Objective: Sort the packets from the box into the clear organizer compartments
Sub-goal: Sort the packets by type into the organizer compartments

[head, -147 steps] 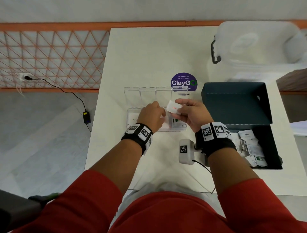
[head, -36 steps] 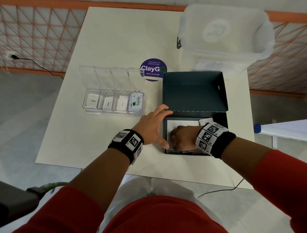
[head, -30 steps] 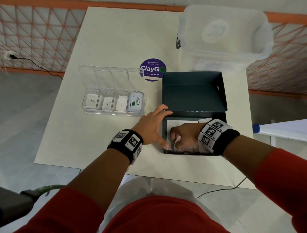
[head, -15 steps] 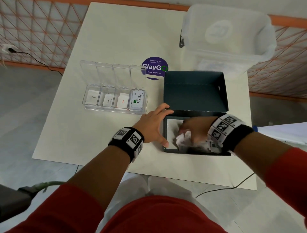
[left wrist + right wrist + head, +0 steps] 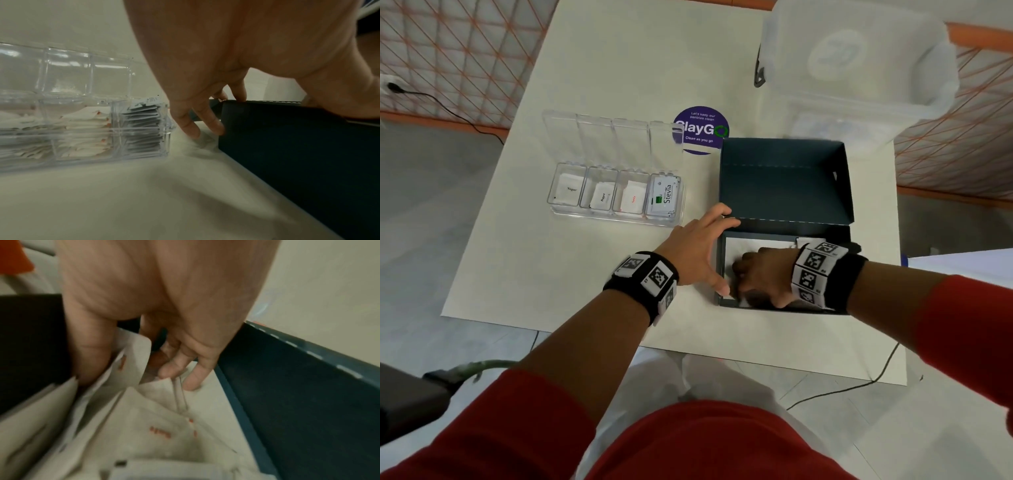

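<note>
A dark box [image 5: 784,192] stands open on the white table [image 5: 592,274], lid tipped back. My right hand [image 5: 756,274] is down inside it, thumb and fingers pinching a white packet with red print [image 5: 133,353] among several loose packets [image 5: 160,431]. My left hand [image 5: 705,250] rests open against the box's left wall [image 5: 287,146], fingers [image 5: 213,125] straight down its side. To the left of the box sits the clear organizer [image 5: 616,219], lid up, with packets stacked in all its compartments; the right one holds Stevia packets [image 5: 666,198].
A large translucent tub [image 5: 859,61] stands behind the box, and a round purple sticker [image 5: 700,130] lies between tub and organizer. The table's near edge [image 5: 756,363] runs just below my wrists. A black cable [image 5: 859,387] hangs off the front right. Orange lattice fencing borders the far side.
My right hand has stirred through the packets, drifting right and then back to the box's near-left corner, where it now pinches one. The left hand has stayed against the box wall.
</note>
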`<act>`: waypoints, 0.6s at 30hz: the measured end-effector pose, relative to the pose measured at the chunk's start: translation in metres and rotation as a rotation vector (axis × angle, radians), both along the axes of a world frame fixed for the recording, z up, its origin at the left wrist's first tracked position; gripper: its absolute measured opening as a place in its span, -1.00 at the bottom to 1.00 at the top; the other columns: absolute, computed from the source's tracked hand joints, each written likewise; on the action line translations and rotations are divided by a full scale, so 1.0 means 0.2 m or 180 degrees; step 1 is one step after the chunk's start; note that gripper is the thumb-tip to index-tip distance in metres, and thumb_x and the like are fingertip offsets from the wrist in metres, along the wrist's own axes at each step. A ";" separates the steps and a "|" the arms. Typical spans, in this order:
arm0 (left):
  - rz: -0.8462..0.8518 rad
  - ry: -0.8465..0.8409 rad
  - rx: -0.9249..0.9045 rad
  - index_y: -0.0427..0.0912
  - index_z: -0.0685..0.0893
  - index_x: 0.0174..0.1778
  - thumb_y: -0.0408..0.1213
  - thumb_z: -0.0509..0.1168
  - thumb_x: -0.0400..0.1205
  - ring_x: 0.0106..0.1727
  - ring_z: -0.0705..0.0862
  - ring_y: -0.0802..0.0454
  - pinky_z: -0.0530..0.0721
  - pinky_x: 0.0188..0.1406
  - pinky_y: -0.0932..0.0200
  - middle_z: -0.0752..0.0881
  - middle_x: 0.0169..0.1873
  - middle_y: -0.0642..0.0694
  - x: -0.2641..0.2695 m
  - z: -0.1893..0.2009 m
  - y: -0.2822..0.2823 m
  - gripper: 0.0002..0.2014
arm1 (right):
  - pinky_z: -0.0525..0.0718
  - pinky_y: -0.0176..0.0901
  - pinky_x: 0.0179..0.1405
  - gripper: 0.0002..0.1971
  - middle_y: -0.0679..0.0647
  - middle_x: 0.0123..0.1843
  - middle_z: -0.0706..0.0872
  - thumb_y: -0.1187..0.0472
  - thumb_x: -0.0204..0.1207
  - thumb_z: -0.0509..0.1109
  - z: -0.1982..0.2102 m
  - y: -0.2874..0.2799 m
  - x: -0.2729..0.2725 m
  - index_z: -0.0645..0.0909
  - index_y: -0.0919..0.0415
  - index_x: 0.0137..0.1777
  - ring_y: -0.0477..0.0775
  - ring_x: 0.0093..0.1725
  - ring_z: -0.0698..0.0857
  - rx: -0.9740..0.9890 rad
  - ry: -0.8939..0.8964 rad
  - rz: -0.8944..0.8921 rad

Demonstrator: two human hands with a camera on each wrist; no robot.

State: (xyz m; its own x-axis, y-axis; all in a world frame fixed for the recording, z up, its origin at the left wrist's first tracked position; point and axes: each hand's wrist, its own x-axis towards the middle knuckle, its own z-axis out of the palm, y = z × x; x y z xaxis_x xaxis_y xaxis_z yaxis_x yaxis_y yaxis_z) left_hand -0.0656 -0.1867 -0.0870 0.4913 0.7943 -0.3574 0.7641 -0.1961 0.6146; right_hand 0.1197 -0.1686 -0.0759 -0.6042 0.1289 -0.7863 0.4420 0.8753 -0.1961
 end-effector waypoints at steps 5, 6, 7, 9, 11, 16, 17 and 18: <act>0.0020 -0.0042 -0.0050 0.02 0.20 0.63 0.09 0.69 0.15 0.44 0.43 -0.07 0.48 0.39 -0.22 0.01 0.58 0.20 -0.01 -0.01 0.00 0.17 | 0.63 0.03 0.22 -0.56 0.04 0.43 0.56 0.13 0.57 0.38 0.03 0.04 0.06 0.54 -0.03 0.45 0.22 0.42 0.52 0.0108 -0.0557 0.0234; 0.0023 -0.0057 -0.0054 0.02 0.21 0.63 0.09 0.69 0.14 0.43 0.44 -0.08 0.48 0.38 -0.21 0.02 0.58 0.21 -0.01 -0.02 0.00 0.17 | 0.63 -0.01 0.14 -0.59 0.04 0.35 0.64 0.11 0.56 0.37 0.02 0.05 0.08 0.56 -0.02 0.42 0.22 0.35 0.59 0.0102 -0.0717 0.0113; 0.0027 -0.0073 -0.0053 0.02 0.21 0.62 0.08 0.69 0.13 0.41 0.46 -0.08 0.50 0.36 -0.20 0.02 0.58 0.22 -0.01 -0.02 0.00 0.17 | 0.61 -0.05 0.08 -0.61 0.03 0.27 0.69 0.10 0.53 0.36 0.02 0.05 0.09 0.58 -0.01 0.38 0.21 0.28 0.64 0.0135 -0.0903 -0.0032; 0.0034 -0.0099 -0.0049 0.01 0.23 0.62 0.09 0.70 0.12 0.37 0.49 -0.08 0.55 0.32 -0.18 0.03 0.56 0.23 -0.01 -0.02 0.00 0.17 | 0.61 -0.05 0.17 -0.57 -0.01 0.20 0.73 0.05 0.45 0.33 0.00 0.06 0.12 0.62 -0.03 0.34 0.18 0.24 0.69 0.0153 -0.1168 -0.0231; 0.0038 -0.0125 -0.0038 0.00 0.25 0.61 0.09 0.70 0.12 0.36 0.50 -0.07 0.56 0.30 -0.18 0.03 0.56 0.23 -0.01 -0.02 0.00 0.16 | 0.52 -0.08 0.23 -0.48 -0.06 0.31 0.70 -0.03 0.41 0.27 -0.02 0.07 0.15 0.57 -0.15 0.42 0.16 0.34 0.65 0.0131 -0.1239 -0.0243; 0.0080 -0.0189 -0.0070 -0.01 0.27 0.61 0.06 0.70 0.13 0.36 0.51 -0.07 0.58 0.29 -0.12 0.02 0.55 0.29 -0.01 -0.02 0.00 0.14 | 0.41 -0.06 0.10 -0.54 -0.07 0.45 0.61 -0.08 0.64 0.18 -0.10 0.07 0.22 0.46 -0.18 0.54 0.20 0.41 0.61 0.0246 -0.1252 -0.0064; 0.0089 -0.0206 -0.0079 -0.01 0.27 0.61 0.06 0.70 0.13 0.37 0.51 -0.07 0.59 0.28 -0.11 0.02 0.55 0.30 -0.01 -0.02 0.00 0.14 | 0.47 -0.06 0.12 -0.56 -0.04 0.47 0.61 -0.07 0.67 0.20 -0.10 0.07 0.21 0.48 -0.12 0.55 0.20 0.41 0.62 0.0298 -0.1330 -0.0293; 0.0097 -0.0216 -0.0094 -0.01 0.28 0.61 0.05 0.70 0.13 0.37 0.50 -0.06 0.59 0.28 -0.09 0.02 0.55 0.31 -0.01 -0.02 -0.01 0.14 | 0.50 -0.10 0.09 -0.58 0.01 0.46 0.64 -0.03 0.70 0.23 -0.11 0.08 0.20 0.53 -0.04 0.52 0.20 0.39 0.64 0.0276 -0.1376 -0.0335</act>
